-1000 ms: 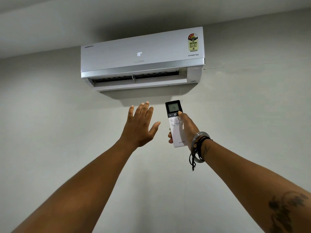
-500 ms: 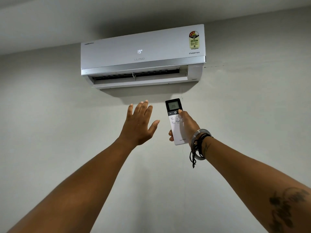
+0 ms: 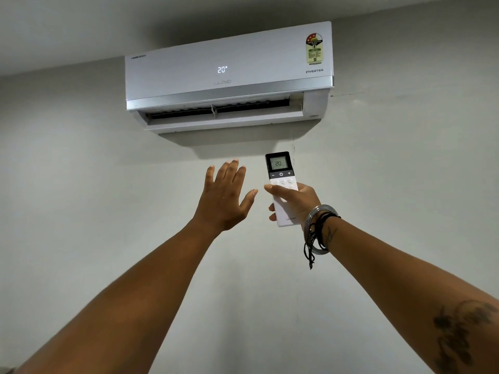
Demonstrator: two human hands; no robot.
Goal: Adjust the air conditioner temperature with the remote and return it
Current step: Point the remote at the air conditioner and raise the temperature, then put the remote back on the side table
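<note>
I had the remote [image 3: 283, 194] gripped in my right hand [image 3: 298, 202], aimed up just below the air conditioner [image 3: 229, 76], my thumb lying across the small lower buttons, my left hand [image 3: 225, 197] spread empty beside it. That thumb could easily have nudged a wrong button, or my raised grip could have slipped. Both the unit and the remote read "20"; the unit said "INVERTER".

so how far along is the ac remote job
Done, as far as it shows: the AC panel reads 20 and the remote screen reads 20 too. In hand: the right hand grips the remote, aimed up at the unit; the left hand is open, raised beside it. Left: putting the remote back; its place isn't in view.
</note>
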